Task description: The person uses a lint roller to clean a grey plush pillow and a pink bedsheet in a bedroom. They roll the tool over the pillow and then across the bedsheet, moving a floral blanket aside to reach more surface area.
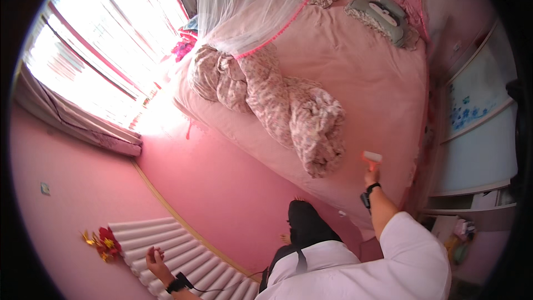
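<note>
My right hand grips the orange handle of a lint roller with a white roll, over the near right part of a bed with a pink sheet. To the left of the roller lies a bunched floral quilt, stretching across the bed towards the window side. My left hand is raised at the lower left, in front of a white ribbed radiator, its fingers loosely curled with nothing seen in them. Each wrist wears a black band, and a cable runs from the left one.
A white mosquito net with pink trim hangs over the bed's far left. A grey-green plush pillow lies near the far right corner. Cabinets stand along the right. A red and gold flower decoration is at the radiator's left end.
</note>
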Motion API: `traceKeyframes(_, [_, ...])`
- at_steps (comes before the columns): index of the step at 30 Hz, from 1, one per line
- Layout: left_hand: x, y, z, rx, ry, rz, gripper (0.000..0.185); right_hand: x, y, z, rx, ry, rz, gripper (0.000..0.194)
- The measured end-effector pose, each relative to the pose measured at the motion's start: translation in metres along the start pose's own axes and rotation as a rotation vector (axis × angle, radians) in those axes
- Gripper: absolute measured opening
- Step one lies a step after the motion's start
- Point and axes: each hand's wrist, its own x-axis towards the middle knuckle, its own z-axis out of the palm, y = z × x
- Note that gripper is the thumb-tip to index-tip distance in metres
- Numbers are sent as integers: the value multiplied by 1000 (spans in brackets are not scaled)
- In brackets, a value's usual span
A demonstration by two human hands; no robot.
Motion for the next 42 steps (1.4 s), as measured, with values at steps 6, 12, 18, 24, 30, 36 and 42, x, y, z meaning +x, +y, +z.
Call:
traceKeyframes(6, [215,70,-68,21,-12,-228,23,19,-63,-13,-250,169,52,76])
traceKeyframes(12, [329,149,-171,36,237,-244,27,31,-332,-2,622,-95,-277,80])
traceKeyframes(18, [364,140,-180,7,262,-393,32,74,-665,94,825,-338,-203,115])
traceKeyframes(24, [403,33,-129,426,12,-521,33,65,-883,205,1134,-426,-81,82])
traceKeyframes(30, [627,-62,-14,131,-188,-392,30,-31,-1107,294,1142,-451,-558,61])
traceKeyframes(36, [835,3,228,-48,-674,86,25,-48,-1162,370,1043,146,-481,77])
traceKeyframes(42, [933,105,360,155,-1222,419,36,7,-1101,488,1102,-13,10,104])
